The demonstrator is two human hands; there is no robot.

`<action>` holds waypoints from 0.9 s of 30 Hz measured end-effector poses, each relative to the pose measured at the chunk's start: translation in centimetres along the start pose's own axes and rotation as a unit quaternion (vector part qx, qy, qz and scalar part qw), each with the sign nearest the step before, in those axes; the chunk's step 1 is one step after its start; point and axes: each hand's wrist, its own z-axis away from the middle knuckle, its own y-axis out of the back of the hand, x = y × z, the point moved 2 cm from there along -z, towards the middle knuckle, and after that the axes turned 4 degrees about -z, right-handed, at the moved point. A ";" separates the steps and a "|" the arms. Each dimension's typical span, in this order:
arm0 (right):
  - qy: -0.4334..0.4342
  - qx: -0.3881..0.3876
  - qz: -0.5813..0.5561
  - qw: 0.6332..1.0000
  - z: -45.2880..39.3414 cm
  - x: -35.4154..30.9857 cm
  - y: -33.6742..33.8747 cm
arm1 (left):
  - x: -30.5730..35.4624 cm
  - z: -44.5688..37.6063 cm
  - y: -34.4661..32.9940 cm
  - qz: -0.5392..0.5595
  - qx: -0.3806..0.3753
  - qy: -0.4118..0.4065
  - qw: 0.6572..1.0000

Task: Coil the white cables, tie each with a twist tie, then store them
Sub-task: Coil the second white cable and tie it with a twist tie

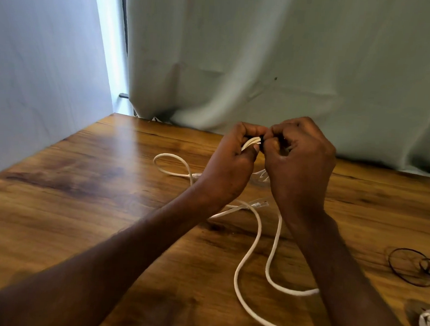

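My left hand (230, 161) grips a small bundle of white cable strands (251, 142), raised above the wooden table (81, 192). My right hand (298, 163) pinches a black twist tie (261, 138) against that bundle, right where the two hands meet. Most of the bundle is hidden inside my fingers. A loose white cable (247, 260) snakes over the table below my hands, with a loop (173, 164) to the left and a clear plug (259, 204) near my wrists.
A thin black tie loop (410, 266) lies on the table at the right. Another white coil (429, 324) shows at the bottom right corner. A grey curtain (290, 66) hangs behind the table's far edge, and a white wall stands to the left.
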 end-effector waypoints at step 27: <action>0.034 -0.012 0.039 0.999 0.2 -0.5 0.1 | -0.2 -0.4 0.9 0.017 0.048 0.033 0.998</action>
